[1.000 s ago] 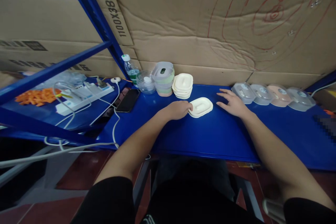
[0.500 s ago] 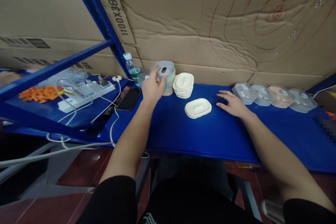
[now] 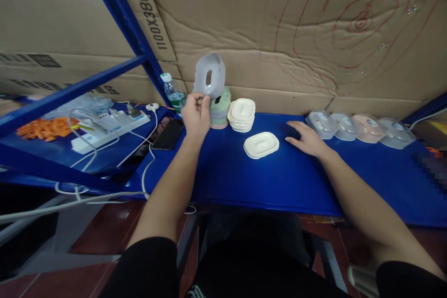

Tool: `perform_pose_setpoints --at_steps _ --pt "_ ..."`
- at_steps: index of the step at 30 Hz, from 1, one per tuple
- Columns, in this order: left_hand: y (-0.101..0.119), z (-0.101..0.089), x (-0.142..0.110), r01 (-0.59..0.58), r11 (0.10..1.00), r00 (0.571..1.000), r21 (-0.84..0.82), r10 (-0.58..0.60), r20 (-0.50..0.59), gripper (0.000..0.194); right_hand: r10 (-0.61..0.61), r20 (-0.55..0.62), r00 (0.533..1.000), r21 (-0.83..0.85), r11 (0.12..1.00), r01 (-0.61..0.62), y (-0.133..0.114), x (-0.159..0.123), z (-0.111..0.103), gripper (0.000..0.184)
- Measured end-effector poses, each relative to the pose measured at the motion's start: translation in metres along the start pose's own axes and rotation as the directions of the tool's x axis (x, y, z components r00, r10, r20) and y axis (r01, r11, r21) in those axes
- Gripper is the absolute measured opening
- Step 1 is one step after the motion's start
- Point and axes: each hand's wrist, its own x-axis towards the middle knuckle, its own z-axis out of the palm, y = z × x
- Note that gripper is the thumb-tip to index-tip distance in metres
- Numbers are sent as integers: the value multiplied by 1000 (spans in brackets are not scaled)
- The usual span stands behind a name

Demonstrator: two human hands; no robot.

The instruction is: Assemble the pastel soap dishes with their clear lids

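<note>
My left hand (image 3: 197,114) pinches a grey plastic tray with an oval slot (image 3: 210,77) by its lower edge, holding it tilted up. Just behind and below it stands a stack of similar green, grey and pinkish pieces (image 3: 221,109), partly covered by the hand. Right of that stack sits a pile of cream plastic pieces (image 3: 242,114). One cream oval piece (image 3: 261,144) lies alone on the blue table, between my hands. My right hand (image 3: 307,138) rests on the table to its right, fingers apart and holding nothing.
Several lidded plastic boxes (image 3: 370,128) stand in a row at the back right. On the left are a water bottle (image 3: 172,95), a black phone (image 3: 168,133), a white power strip (image 3: 108,132) with cables, and orange pieces (image 3: 47,128). Cardboard (image 3: 244,23) rises behind the table.
My left hand has lifted the grey tray off the top of the stack and tilted it up, uncovering a green piece. My right hand stays in place.
</note>
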Motion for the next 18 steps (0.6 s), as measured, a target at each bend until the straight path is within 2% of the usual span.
perform_pose_setpoints --at_steps 2,3,4,5,6,8,10,11,12,13,15,18 --pt "18 0 -5 28 990 998 -136 -19 67 34 10 -56 998 44 999 -7 -7 0 -2 76" --pt "28 1 -10 67 973 987 -221 -33 154 38 18 -86 996 77 997 -11 -13 0 -3 80" --pt "38 2 -16 131 944 959 -304 -43 279 41 25 -109 994 115 993 -13 -19 0 -3 85" --pt "48 4 -23 215 903 910 -373 -46 412 44 30 -128 991 151 988 -11 -25 0 -4 89" --pt "57 6 -31 310 855 837 -414 -40 546 45 32 -135 990 180 984 -8 -32 -1 -5 91" --pt "71 12 -46 478 775 677 -413 -25 736 46 36 -137 990 211 978 -6 -43 -2 -7 90" --pt "78 19 -58 586 725 548 -363 -23 836 45 55 -137 989 241 970 -20 -51 -3 -7 81" --pt "79 23 -62 613 714 509 -339 -29 860 44 78 -140 987 265 964 -38 -53 -3 -6 76" --pt "78 26 -65 622 713 493 -324 -35 869 43 108 -141 984 293 954 -63 -54 -3 -5 72" --pt "76 28 -66 613 723 497 -319 -39 867 41 142 -138 980 321 943 -91 -54 -3 -4 70" --pt "72 31 -66 542 776 543 -323 -30 839 42 196 -114 974 360 922 -143 -54 -1 2 68" --pt "70 29 -65 353 894 611 -274 1 792 49 243 -53 969 389 898 -204 -57 2 13 70"
